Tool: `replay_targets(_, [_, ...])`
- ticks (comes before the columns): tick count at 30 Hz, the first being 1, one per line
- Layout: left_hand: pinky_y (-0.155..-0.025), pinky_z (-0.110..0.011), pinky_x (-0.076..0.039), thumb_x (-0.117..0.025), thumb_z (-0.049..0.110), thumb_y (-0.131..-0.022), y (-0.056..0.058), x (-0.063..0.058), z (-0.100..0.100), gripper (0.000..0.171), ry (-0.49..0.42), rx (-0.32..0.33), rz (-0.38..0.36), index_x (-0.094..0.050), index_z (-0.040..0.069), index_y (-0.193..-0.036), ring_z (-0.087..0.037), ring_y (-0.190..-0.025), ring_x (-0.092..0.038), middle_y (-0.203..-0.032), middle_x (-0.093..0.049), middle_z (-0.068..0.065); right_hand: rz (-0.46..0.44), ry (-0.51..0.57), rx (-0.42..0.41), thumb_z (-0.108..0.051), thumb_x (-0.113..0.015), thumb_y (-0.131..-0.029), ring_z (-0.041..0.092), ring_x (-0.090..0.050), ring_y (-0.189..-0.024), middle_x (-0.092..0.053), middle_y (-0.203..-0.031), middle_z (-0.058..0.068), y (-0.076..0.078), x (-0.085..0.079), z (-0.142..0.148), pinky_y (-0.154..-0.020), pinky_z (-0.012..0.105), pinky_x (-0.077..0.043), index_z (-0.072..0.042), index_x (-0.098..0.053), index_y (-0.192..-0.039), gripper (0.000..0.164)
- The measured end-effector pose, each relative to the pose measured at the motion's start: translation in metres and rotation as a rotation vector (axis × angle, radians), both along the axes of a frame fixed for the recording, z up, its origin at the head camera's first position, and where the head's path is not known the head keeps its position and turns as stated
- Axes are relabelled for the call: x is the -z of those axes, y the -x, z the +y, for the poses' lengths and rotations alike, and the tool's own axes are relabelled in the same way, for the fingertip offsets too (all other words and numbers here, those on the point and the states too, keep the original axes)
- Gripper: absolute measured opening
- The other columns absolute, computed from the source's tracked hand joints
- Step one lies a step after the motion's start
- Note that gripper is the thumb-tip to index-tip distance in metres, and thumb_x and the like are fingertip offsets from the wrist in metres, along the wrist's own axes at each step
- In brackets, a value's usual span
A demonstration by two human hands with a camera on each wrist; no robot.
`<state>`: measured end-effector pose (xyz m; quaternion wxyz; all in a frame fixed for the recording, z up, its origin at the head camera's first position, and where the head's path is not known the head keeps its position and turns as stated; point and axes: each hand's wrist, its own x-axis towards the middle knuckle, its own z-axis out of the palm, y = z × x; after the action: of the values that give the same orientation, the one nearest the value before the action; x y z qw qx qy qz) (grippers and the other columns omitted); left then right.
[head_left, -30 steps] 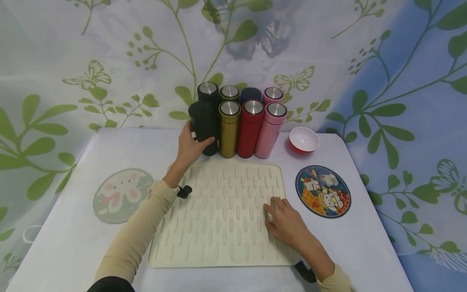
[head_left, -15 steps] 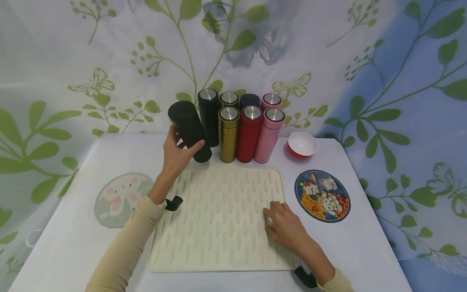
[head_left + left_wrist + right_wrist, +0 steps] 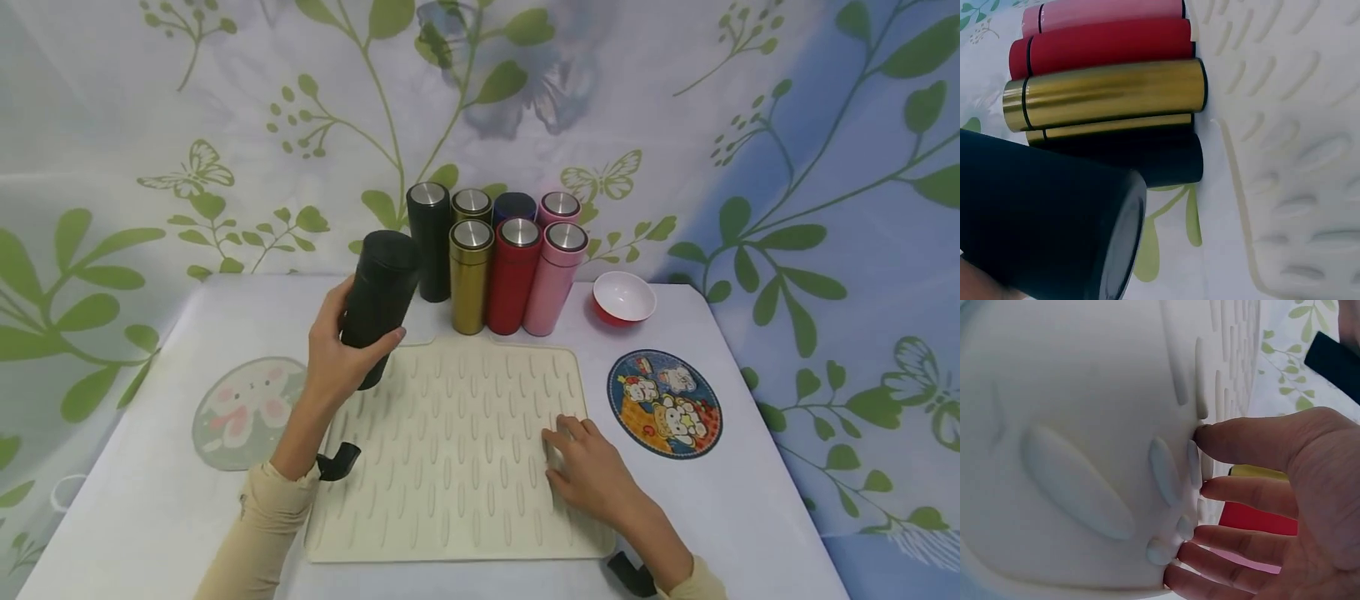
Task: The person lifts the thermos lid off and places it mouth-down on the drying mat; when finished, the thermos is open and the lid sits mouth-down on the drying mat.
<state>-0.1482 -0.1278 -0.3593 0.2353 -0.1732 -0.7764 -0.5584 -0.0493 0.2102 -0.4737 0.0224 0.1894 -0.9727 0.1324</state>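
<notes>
My left hand (image 3: 337, 354) grips a black thermos bottle (image 3: 382, 287) round its body, tilted with its lid leaning right, over the upper left corner of the cream ridged mat (image 3: 457, 533). In the left wrist view the bottle's base (image 3: 1124, 244) shows large at the lower left, near the standing bottles. My right hand (image 3: 592, 467) rests on the mat's right side, its fingertips touching the ridges, holding nothing; the right wrist view shows the fingers (image 3: 1241, 544) spread and only slightly bent.
Behind the mat stand a second black bottle (image 3: 430, 242), gold bottles (image 3: 470, 283), a red bottle (image 3: 513, 283), a blue-topped one (image 3: 515, 204) and pink bottles (image 3: 553, 283). A red-and-white bowl (image 3: 624, 298) sits right. Round placemats, rabbit (image 3: 240, 417) and cartoon (image 3: 663, 404), flank the mat.
My left hand has taken the black bottle out of the front row, moving it left, then toward me over the mat's corner. My right hand has stayed in place.
</notes>
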Motion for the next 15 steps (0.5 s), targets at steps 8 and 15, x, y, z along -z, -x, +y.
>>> replay_targets(8, [-0.086,-0.034,-0.044,-0.088,-0.003,-0.067,-0.02,0.021,-0.001,0.084,0.121,0.088,0.025,-0.051,0.001,-0.142,-0.03,-0.107,-0.057,-0.133,-0.058,-0.019,0.017,0.02,-0.009,-0.021,-0.086,-0.073,0.036,-0.056,-0.108,-0.059,-0.128,0.021,0.0,-0.001,0.0,-0.085,0.048,-0.053,-0.003,-0.071,-0.119,0.051])
replay_targets(15, [-0.085,-0.039,-0.048,-0.091,0.016,-0.071,-0.033,0.047,-0.008,0.088,0.212,0.151,-0.062,-0.049,0.023,-0.148,-0.019,-0.111,-0.058,-0.141,-0.056,0.002,-0.051,0.052,0.016,-0.026,-0.086,-0.076,0.036,-0.056,-0.112,-0.059,-0.13,0.019,0.002,-0.007,0.001,-0.092,0.049,-0.05,-0.004,-0.07,-0.121,0.052])
